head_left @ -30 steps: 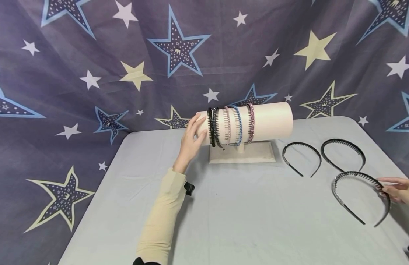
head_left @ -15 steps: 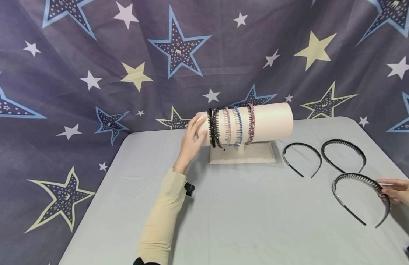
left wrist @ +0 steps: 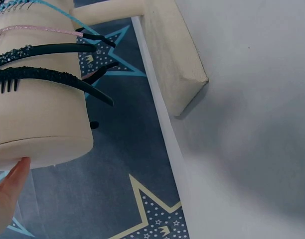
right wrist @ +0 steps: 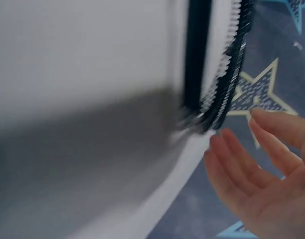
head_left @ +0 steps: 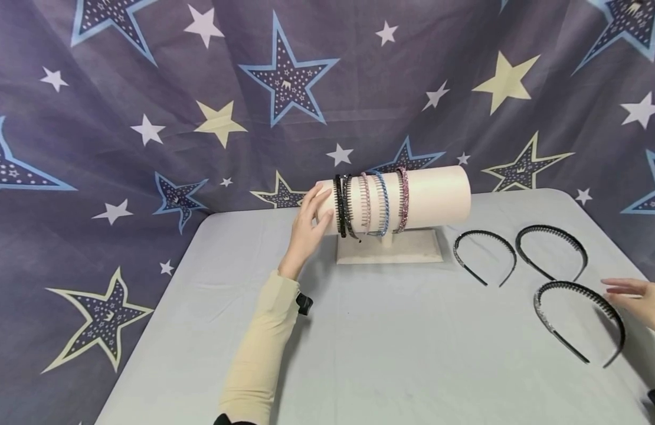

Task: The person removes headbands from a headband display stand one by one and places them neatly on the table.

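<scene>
My right hand (head_left: 642, 302), the nearer, is empty, fingers loose; the front headband (head_left: 570, 285) lies just beside it toward nine o'clock, tips pointing near six. My left hand's (head_left: 304, 230) relaxed fingers touch the roll (head_left: 436, 195).

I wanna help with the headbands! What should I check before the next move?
1. Left hand touching the pale roll: ok.
2. Right hand free: ok, it holds nothing.
3. Bare space on the roll, right side in the head view: ok.
4. Roll's base flat on the table: ok.
5. Front loose headband apart from the back one: cannot tell, they look very close.
</scene>
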`<move>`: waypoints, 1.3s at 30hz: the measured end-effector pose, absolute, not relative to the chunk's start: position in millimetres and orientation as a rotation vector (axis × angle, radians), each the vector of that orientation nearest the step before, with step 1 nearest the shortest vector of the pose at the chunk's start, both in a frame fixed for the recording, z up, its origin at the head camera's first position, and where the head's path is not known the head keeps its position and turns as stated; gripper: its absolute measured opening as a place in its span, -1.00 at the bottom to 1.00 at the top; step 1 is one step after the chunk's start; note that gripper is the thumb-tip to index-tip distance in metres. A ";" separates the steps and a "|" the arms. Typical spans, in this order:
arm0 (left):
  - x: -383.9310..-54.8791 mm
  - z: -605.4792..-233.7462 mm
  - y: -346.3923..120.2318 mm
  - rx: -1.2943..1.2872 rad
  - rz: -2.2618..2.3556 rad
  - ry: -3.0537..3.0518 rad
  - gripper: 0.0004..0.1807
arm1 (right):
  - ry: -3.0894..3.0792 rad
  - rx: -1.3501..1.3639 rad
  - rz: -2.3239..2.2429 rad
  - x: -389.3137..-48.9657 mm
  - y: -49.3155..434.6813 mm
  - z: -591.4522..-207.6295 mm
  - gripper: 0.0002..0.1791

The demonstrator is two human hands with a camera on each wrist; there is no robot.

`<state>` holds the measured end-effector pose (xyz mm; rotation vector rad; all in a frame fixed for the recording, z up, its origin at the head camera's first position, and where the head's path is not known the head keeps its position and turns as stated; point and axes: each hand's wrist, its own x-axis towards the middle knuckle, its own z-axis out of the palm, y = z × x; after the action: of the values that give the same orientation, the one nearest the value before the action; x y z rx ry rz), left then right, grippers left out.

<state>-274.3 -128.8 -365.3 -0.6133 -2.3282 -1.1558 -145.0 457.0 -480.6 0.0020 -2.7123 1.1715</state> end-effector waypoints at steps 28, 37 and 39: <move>-273.6 -365.5 -128.1 -0.583 -1.167 -2.340 -0.56 | -2.484 0.370 1.134 -174.2 251.7 -365.7 -0.72; -274.4 -365.5 -128.3 -0.596 -1.170 -2.329 -0.56 | -2.403 0.477 1.097 -188.1 215.4 -355.7 -0.73; -274.8 -366.1 -128.3 -0.595 -1.165 -2.325 -0.56 | -2.375 0.510 1.082 -191.4 208.8 -355.2 -0.72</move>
<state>-274.8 -128.3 -366.1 -0.5954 -2.3249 -1.1650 -191.4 208.8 -355.2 0.5101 -2.3750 1.0824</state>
